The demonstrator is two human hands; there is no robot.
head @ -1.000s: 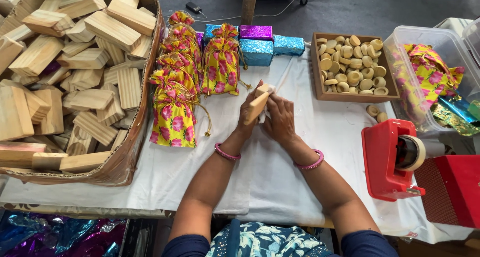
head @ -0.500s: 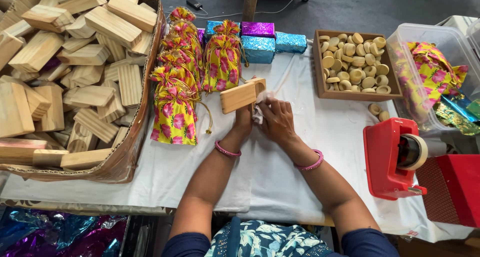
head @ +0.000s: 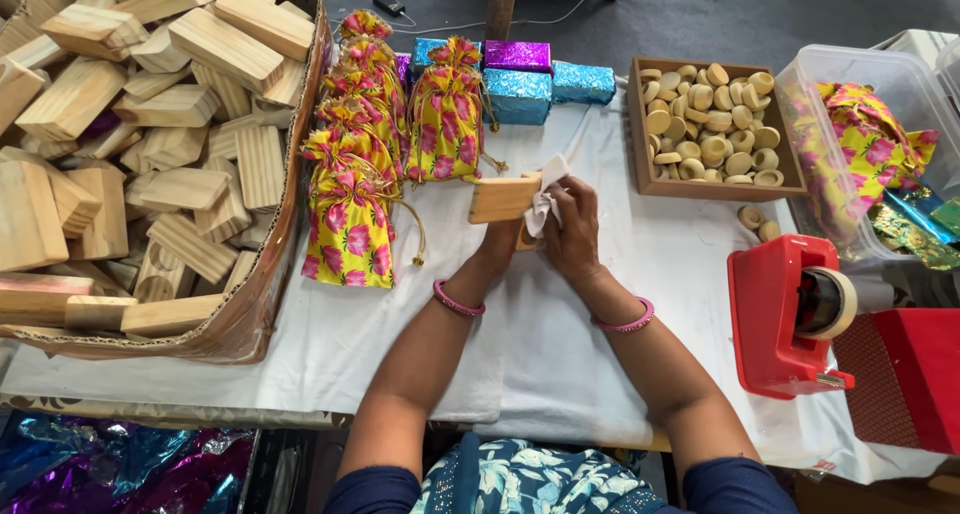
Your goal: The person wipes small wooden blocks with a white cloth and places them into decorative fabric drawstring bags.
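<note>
- The left hand [head: 505, 236] grips a small wooden block [head: 503, 197] from below, holding it lifted over the middle of the table [head: 560, 354], which is covered in white cloth.
- The right hand [head: 572, 229] is closed on a white cloth [head: 545, 199] and presses it against the block's right end.
- Yellow floral pouches [head: 385, 154] lie in rows just left of the block, toward the far edge.
- A cardboard box [head: 262, 304] heaped with wooden blocks fills the left end of the table.
- Shiny wrapped parcels [head: 530, 79] sit at the far edge; beside them, a wooden tray [head: 637, 134] of round wooden pieces.
- A red tape dispenser [head: 785, 314] stands near the right edge, well apart from both hands.
</note>
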